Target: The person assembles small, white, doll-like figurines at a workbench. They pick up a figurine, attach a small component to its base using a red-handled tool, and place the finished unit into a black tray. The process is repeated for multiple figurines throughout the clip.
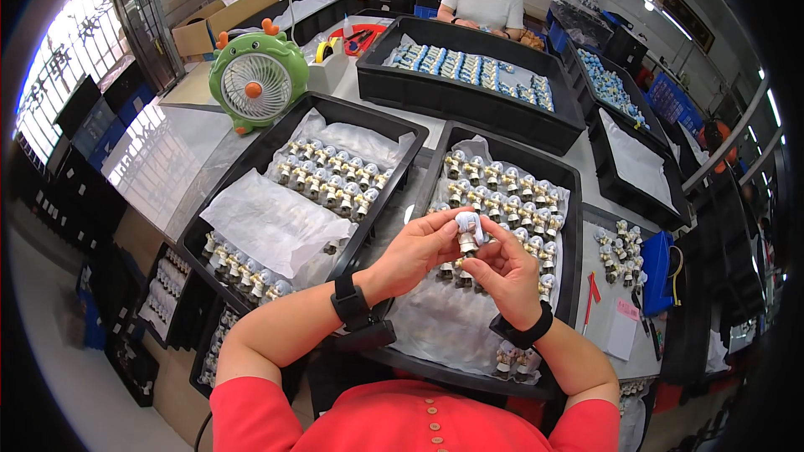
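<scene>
A small figurine with pale blue-grey hair and a white and gold body is held upright between both my hands. My left hand pinches it by the head from the left. From the right, my right hand grips it with thumb and fingers. Below them lies a black tray with rows of similar figurines on thin white sheeting. To the left, a second black tray holds more such figurines, partly covered by a white sheet.
A green animal-shaped fan stands at the far left. Beyond is a black tray of blue figurines, with a seated person behind it. Loose figurines, a red pen, a paper slip and a blue pouch lie right.
</scene>
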Motion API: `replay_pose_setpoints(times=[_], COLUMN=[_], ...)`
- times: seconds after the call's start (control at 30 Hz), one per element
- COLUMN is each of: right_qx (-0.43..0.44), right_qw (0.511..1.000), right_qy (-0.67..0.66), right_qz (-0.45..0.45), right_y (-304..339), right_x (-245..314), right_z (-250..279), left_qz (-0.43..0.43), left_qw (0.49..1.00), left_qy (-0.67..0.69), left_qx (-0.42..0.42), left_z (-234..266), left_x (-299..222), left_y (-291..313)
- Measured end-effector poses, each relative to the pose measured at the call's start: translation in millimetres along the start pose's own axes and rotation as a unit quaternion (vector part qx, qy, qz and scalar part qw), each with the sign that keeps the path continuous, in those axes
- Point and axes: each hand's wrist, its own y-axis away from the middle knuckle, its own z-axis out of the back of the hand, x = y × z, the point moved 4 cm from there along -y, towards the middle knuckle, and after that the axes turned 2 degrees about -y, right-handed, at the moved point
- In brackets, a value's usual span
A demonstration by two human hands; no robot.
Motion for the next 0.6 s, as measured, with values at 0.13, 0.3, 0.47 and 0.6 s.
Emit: replay_pose_setpoints(times=[0.13, 0.3, 0.47, 0.6], right_qx=[0.000, -0.002, 0.001, -0.003], right_qw=[1.000, 0.999, 0.997, 0.999], right_qy=[-0.006, -0.031, -0.057, -0.021], right_qz=[-0.011, -0.026, -0.043, -0.029], right_y=[0.4, 0.2, 0.1, 0.8], right_x=[0.7, 0.8, -0.8, 3.3], right_z=[0.4, 0.4, 0.7, -1.0], left_qz=[0.007, 0.025, 0.030, 0.029], left_qw=[1.000, 0.999, 0.999, 0.999], left_qy=[-0.007, -0.008, -0.019, -0.016], left_qx=[-0.003, -0.020, -0.010, -0.005], left_z=[-0.7, -2.1, -2.6, 1.4], left_x=[1.8, 2.7, 2.2, 5.4], left_y=[-0.8, -1.0, -0.5, -0.7])
